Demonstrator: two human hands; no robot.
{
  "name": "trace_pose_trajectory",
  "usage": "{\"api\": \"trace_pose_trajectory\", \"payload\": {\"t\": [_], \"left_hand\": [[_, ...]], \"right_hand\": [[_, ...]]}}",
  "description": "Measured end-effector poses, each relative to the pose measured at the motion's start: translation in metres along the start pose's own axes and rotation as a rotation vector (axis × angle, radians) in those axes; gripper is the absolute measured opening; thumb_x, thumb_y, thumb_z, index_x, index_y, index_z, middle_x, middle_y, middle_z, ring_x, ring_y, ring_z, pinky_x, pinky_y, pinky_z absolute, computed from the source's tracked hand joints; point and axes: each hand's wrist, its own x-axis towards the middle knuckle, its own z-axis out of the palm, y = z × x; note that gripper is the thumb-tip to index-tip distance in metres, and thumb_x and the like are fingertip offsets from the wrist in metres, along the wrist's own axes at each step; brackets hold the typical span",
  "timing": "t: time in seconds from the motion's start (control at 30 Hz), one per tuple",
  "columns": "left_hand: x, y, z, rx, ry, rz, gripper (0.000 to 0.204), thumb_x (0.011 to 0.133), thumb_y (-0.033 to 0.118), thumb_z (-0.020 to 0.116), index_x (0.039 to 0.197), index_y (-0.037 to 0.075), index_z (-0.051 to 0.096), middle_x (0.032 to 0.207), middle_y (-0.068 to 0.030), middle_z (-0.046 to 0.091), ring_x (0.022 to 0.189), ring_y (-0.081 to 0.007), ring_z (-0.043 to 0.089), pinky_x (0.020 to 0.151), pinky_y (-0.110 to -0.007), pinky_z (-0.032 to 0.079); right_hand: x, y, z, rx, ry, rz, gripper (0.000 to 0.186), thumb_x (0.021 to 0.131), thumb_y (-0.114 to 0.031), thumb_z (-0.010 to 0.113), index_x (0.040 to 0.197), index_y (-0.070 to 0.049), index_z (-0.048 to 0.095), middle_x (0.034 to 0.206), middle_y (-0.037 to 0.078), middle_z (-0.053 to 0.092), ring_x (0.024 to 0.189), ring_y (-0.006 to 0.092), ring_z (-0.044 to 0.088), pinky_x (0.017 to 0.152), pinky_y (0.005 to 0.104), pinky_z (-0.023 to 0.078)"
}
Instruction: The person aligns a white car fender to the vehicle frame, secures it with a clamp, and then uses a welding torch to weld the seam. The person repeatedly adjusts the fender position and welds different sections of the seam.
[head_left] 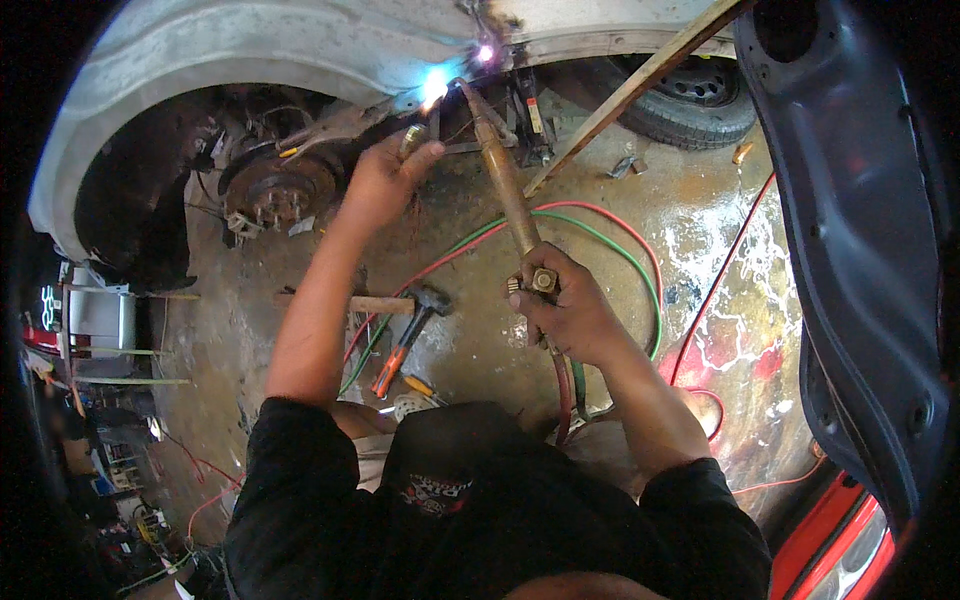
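Observation:
My right hand (570,305) grips a brass gas torch (508,190) by its valve end, its fingers around the valve knobs. The torch tube points up and away, with its bent tip beside a bright blue-white flare (437,86) at the lower edge of a pale car body panel (300,50). My left hand (385,180) is closed on a short brass-coloured cylindrical piece (412,140) just below the flare; its exact kind is unclear. A red hose (563,385) and a green hose (579,388) run from the torch's lower end.
A bare wheel hub (275,190) sits in the wheel arch at left. A wooden strip (640,90) slants near a tyre (690,105). A hammer (410,335) with an orange handle lies on the wet-looking floor. At right stands a dark car panel (850,220), above a red car (840,540).

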Motion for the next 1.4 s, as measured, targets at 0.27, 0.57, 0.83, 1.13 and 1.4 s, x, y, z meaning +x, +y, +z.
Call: {"api": "trace_pose_trajectory", "payload": {"t": [0.27, 0.57, 0.83, 1.13, 1.4], "left_hand": [[0.019, 0.037, 0.022, 0.22, 0.213, 0.261, 0.045, 0.097, 0.043, 0.071, 0.11, 0.0, 0.069, 0.091, -0.0244, 0.071, 0.082, -0.0439, 0.066, 0.078, -0.046, 0.053], [0.132, 0.052, -0.027, 0.302, 0.319, 0.046, 0.041, 0.093, 0.041, 0.073, 0.087, 0.0, 0.068, 0.074, -0.0185, 0.07, 0.072, -0.0342, 0.07, 0.071, -0.046, 0.054], [0.174, 0.02, -0.007, 0.299, 0.271, -0.031, 0.049, 0.087, 0.049, 0.077, 0.101, 0.002, 0.076, 0.08, -0.0189, 0.074, 0.081, -0.0359, 0.073, 0.08, -0.046, 0.056], [0.161, 0.017, 0.003, 0.228, 0.294, -0.09, 0.046, 0.089, 0.048, 0.075, 0.098, 0.003, 0.074, 0.079, -0.0158, 0.074, 0.079, -0.0316, 0.074, 0.077, -0.044, 0.056], [0.149, 0.023, 0.009, 0.141, 0.318, -0.067, 0.041, 0.09, 0.044, 0.076, 0.097, 0.003, 0.074, 0.075, -0.0131, 0.073, 0.07, -0.0258, 0.074, 0.071, -0.04, 0.056]], "right_hand": [[0.009, -0.005, -0.008, 0.127, 0.021, -0.056, 0.027, 0.095, -0.003, 0.067, 0.108, -0.01, 0.045, 0.096, 0.009, 0.067, 0.06, 0.0132, 0.063, 0.048, 0.0299, 0.052], [0.037, -0.014, -0.028, 0.221, 0.11, -0.229, 0.026, 0.097, -0.008, 0.068, 0.11, -0.01, 0.045, 0.087, 0.006, 0.066, 0.055, 0.0133, 0.061, 0.047, 0.0316, 0.051], [0.061, -0.005, -0.034, 0.286, 0.073, -0.264, 0.027, 0.098, -0.013, 0.068, 0.108, -0.011, 0.043, 0.098, 0.01, 0.073, 0.057, 0.0138, 0.063, 0.048, 0.0309, 0.051], [0.072, 0.002, -0.035, 0.314, 0.044, -0.292, 0.023, 0.099, -0.014, 0.066, 0.106, -0.013, 0.044, 0.104, 0.016, 0.074, 0.053, 0.0128, 0.059, 0.049, 0.0301, 0.05], [0.078, 0.007, -0.033, 0.333, 0.025, -0.307, 0.02, 0.101, -0.014, 0.064, 0.107, -0.014, 0.044, 0.104, 0.017, 0.073, 0.053, 0.0127, 0.06, 0.05, 0.0294, 0.051]]}}
